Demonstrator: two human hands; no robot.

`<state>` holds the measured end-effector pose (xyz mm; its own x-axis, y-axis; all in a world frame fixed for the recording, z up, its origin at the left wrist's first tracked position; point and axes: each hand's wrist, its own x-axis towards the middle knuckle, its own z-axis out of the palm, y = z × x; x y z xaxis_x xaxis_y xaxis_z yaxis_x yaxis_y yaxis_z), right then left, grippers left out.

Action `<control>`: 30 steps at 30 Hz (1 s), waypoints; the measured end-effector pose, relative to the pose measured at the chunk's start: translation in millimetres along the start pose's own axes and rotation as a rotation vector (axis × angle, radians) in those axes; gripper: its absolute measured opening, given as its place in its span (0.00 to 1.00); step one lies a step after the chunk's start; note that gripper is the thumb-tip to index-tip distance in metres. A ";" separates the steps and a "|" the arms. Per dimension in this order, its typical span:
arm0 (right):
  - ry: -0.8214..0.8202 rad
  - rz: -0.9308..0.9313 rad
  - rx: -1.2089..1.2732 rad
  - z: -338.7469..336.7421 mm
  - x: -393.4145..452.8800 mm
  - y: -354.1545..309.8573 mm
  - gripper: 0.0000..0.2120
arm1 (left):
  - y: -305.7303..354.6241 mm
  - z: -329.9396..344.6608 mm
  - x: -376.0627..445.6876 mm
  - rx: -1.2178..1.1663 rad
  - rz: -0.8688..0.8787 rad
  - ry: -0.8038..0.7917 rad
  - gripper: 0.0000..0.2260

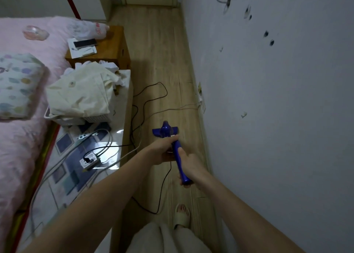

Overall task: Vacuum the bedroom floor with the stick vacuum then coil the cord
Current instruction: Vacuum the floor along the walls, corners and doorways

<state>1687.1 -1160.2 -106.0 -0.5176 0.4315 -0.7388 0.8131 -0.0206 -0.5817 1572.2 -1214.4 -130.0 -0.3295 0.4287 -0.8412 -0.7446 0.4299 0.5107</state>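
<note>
The person is gripping the blue plastic stick vacuum (177, 151) with both hands: the left hand (164, 150) is wrapping the upper shaft just below the body, and the right hand (189, 163) is curling round the lower end of the handle nearest the camera. The vacuum's winged blue head (165, 131) is lying on the pale wooden plank floor (159, 47) in the narrow strip between the bed and the grey-white wall (277, 99). To do this stretch well, I judge the head should be kept flat on the boards and pushed in slow, overlapping strokes toward the far door, with the thin black cord (147, 99) kept behind or beside the head and never under it. That cord is looping over the floor right ahead of the head and trailing back past the sandalled foot (182, 215), so it is the main snag and trip risk. A grey cable (180, 108) is crossing to the wall socket (201, 99). On the glossy patterned surface (76, 157) to the left, a white power strip (90, 160) is sitting; a cream cloth heap (82, 93) and a brown wooden bedside cabinet (113, 47) are crowding the left edge, beside the pink-covered bed (19, 138).
</note>
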 end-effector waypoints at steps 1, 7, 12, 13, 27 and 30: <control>-0.012 0.003 0.005 -5.4 7.5 -2.3 0.26 | 3.8 3.4 6.7 -0.005 0.011 0.010 0.16; -0.058 0.025 0.002 -32.4 40.6 -11.7 0.27 | 22.2 24.6 36.3 -0.045 0.062 0.044 0.11; -0.062 0.016 -0.033 -43.8 48.2 -9.2 0.27 | 24.9 36.9 42.9 -0.040 0.067 0.041 0.06; -0.060 0.012 -0.041 -44.3 47.0 -6.7 0.28 | 22.7 37.9 42.3 -0.041 0.064 0.031 0.06; -0.049 0.062 -0.081 -46.4 -48.4 15.8 0.28 | -25.2 44.5 -40.4 -0.080 -0.008 -0.063 0.12; -0.047 0.105 -0.086 -37.7 -79.3 22.8 0.28 | -42.7 40.9 -64.8 -0.069 -0.051 -0.109 0.15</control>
<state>1756.7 -1160.8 -47.8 -0.4389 0.3882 -0.8104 0.8821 0.0145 -0.4708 1649.1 -1228.1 -90.0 -0.2282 0.4931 -0.8395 -0.7983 0.3988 0.4513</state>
